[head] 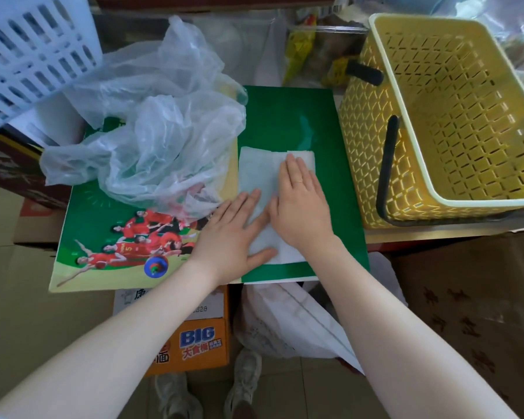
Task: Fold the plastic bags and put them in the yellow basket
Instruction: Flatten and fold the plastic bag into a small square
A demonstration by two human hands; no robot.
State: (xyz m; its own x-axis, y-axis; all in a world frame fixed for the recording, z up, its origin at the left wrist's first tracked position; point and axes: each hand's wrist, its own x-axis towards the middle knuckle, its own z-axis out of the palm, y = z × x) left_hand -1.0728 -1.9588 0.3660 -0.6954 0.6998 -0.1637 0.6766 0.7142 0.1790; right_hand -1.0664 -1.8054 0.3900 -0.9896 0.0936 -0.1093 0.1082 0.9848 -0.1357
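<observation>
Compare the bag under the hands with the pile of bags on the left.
The folded bag lies flat as a neat strip, pressed by the left hand and right hand; the loose bags are crumpled, puffed up and untouched. The pile covers more of the green board. Both are thin translucent plastic outside the yellow basket.

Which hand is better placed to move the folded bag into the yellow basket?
Probably the right hand. It lies flat on the folded bag, on the side toward the yellow basket. The left hand is on the far side.
</observation>
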